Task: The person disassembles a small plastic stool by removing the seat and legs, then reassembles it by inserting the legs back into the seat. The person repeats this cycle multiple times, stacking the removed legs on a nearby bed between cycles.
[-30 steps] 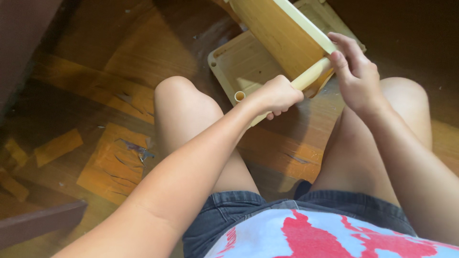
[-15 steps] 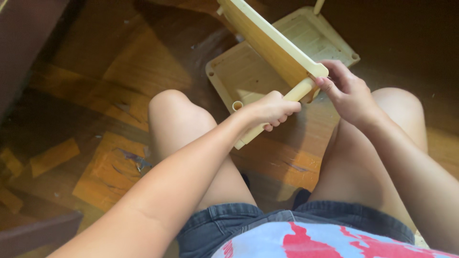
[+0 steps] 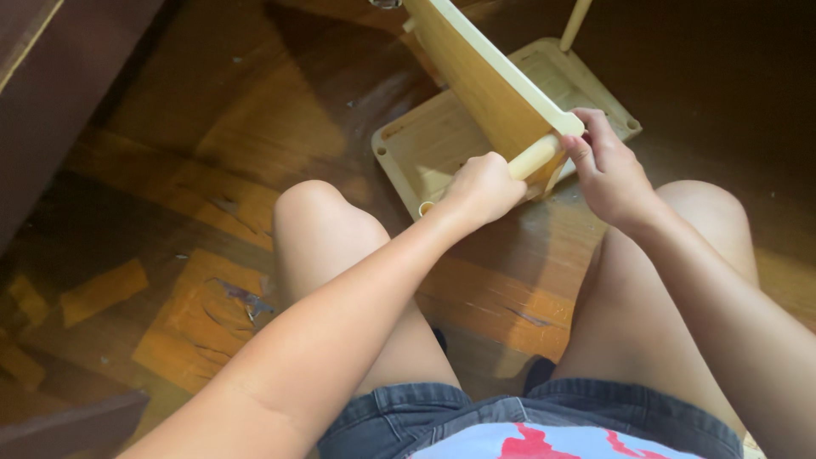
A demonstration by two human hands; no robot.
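The cream tube (image 3: 534, 158) is running up and rightward out of our left hand (image 3: 483, 189), whose fingers are wrapping it, into the tilted panel (image 3: 484, 78) our right hand (image 3: 605, 166) is pinching just beside it.

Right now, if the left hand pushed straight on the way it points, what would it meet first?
The left hand, wrapped around the pale tube, points up and right toward the tilted panel. It would likely meet that panel's lower corner first, though depth is uncertain.
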